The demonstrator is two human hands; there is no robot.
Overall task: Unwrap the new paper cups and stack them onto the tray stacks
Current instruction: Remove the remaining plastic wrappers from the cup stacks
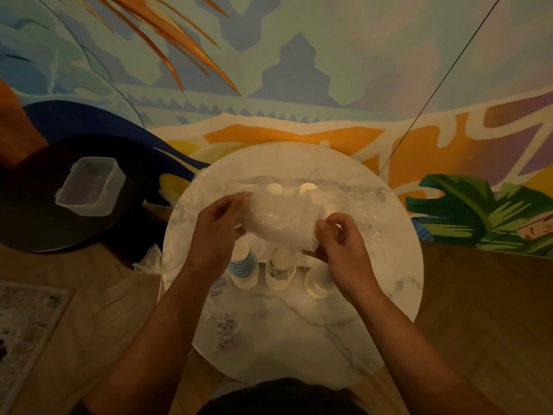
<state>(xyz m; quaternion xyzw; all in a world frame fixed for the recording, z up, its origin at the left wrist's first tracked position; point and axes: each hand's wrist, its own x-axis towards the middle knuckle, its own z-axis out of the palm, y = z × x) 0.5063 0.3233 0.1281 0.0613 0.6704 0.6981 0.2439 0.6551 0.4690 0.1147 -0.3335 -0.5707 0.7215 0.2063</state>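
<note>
- Both hands gripped the wrapped sleeve of cups (281, 221) above the surface (299, 324): left hand (215, 232) pinching one end, right hand (341, 247) the other.
- Wrap remained on; unwrapping unfinished.
- Beneath the sleeve, tray stacks (244, 266) awaited it.

A single wide-angle camera worn on the person's head looks forward and steeply down over a round marble bench (299, 333), close enough that both forearms enter from 6 o'clock and the dark top of the wearer's clothing shows at the bottom edge. The lens faces a painted mural wall (299, 70) at 12 o'clock, bowed by the wide angle. Wooden floor (478, 295) lies at 3 and 9 o'clock.
</note>
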